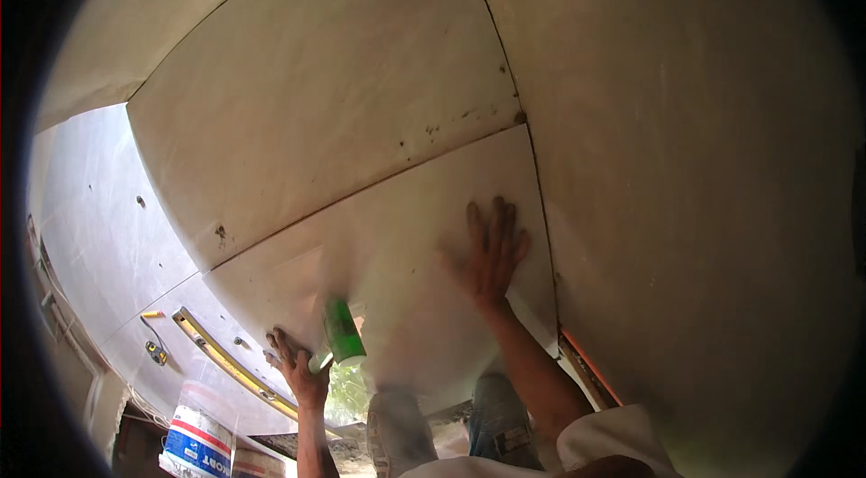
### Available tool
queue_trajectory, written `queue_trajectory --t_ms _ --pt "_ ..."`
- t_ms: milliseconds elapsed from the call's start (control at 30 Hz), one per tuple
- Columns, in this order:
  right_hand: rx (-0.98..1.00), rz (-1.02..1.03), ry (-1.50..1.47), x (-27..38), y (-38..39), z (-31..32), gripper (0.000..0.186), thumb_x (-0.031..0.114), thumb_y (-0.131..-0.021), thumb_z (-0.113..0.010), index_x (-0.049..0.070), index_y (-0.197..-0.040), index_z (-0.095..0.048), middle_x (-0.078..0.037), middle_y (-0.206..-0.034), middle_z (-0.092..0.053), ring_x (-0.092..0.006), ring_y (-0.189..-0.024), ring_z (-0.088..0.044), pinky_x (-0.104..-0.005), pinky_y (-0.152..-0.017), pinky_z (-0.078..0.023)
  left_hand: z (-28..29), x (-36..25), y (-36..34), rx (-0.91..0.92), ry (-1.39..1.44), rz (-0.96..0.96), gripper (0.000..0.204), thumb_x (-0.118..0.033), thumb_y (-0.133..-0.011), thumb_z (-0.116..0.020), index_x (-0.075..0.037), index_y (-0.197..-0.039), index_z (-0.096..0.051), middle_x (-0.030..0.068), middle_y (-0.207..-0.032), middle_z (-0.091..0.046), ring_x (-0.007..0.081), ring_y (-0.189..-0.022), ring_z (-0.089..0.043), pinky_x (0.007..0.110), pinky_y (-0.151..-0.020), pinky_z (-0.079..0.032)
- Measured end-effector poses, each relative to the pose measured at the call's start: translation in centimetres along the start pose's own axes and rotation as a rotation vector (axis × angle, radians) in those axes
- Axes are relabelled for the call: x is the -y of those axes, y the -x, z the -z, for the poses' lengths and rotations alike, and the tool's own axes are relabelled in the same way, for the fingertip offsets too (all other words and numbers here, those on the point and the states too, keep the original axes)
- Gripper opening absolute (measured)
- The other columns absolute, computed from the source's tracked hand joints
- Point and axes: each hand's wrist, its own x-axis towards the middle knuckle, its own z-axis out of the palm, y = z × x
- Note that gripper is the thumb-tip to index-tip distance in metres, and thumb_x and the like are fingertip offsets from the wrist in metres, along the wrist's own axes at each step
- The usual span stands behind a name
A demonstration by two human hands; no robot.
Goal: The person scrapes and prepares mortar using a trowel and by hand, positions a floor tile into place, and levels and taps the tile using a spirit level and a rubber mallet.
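Note:
My right hand point(492, 252) lies flat with its fingers spread on a large pale tile point(424, 252). Lower down, toward the left end of that tile, my left hand point(296, 368) also has its fingers stretched out. Beside its thumb is a green cylinder-shaped thing point(341, 329) with a whitish end; a short pale piece point(319, 362) lies between the two. I cannot make out whether the left hand touches that piece. A dark joint line separates this tile from a larger tile point(334, 99) above it.
A yellow spirit level point(230, 361) lies at the left, near a tape measure point(156, 353) and a small orange stick point(152, 314). A white, red and blue bucket point(198, 437) stands at lower left. Another broad tile surface point(686, 180) spans the right side. My jeans-clad legs point(502, 419) show below.

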Motion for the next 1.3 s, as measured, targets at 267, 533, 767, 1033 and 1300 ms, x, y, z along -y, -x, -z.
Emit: queue_trajectory --t_ms 267,533,767,1033,1300 --pt "0.05 0.014 0.027 -1.2 0.1 -0.1 0.093 0.067 -0.069 -0.064 0.018 -0.144 -0.037 -0.02 -0.151 -0.025 -0.0374 -0.141 -0.019 -0.0631 -0.103 -0.017 -0.1 -1.1 -0.2 0.008 0.116 0.054 0.04 -0.023 -0.064 -0.083 -0.003 -0.076 -0.051 0.0238 -0.153 -0.021 0.0484 -0.14 -0.015 0.071 -0.104 -0.009" --pt "-0.089 0.077 -0.07 -0.9 0.9 -1.4 0.087 0.07 -0.078 -0.051 0.016 -0.144 -0.036 -0.022 -0.15 -0.026 -0.0425 -0.139 -0.021 -0.0647 -0.103 -0.016 0.4 -0.7 0.6 0.044 0.09 0.131 0.037 -0.017 -0.06 -0.085 -0.005 -0.078 -0.055 0.0253 -0.152 -0.023 0.0453 -0.141 -0.016 0.065 -0.109 -0.009" --pt "-0.125 0.035 0.087 -0.7 0.7 -0.7 0.08 0.07 -0.086 -0.039 0.015 -0.144 -0.036 -0.018 -0.151 -0.026 -0.038 -0.141 -0.022 -0.0635 -0.103 -0.02 0.0 -0.3 0.9 0.078 0.156 0.156 0.04 -0.018 -0.055 -0.088 -0.006 -0.083 -0.062 0.0235 -0.154 -0.016 0.0412 -0.143 -0.015 0.057 -0.113 -0.011" --pt "-0.241 0.102 -0.062 0.7 0.3 -0.7 0.076 0.063 -0.09 -0.04 0.013 -0.147 -0.032 -0.016 -0.152 -0.027 -0.0362 -0.141 -0.024 -0.0599 -0.104 -0.024 0.3 0.1 0.8 0.025 -0.012 0.094 0.04 -0.037 -0.069 -0.079 -0.007 -0.091 -0.065 0.0222 -0.154 -0.016 0.0402 -0.144 -0.01 0.067 -0.106 -0.008" --pt "-0.28 0.133 -0.096 -0.4 0.4 -0.8 0.075 0.061 -0.088 -0.047 0.018 -0.147 -0.033 -0.014 -0.152 -0.028 -0.0338 -0.141 -0.025 -0.0606 -0.101 -0.026 0.1 -0.4 0.4 0.143 -0.071 0.102 0.076 -0.049 -0.069 -0.076 -0.005 -0.127 -0.055 0.0224 -0.154 -0.014 0.0399 -0.144 -0.008 0.067 -0.107 -0.009"
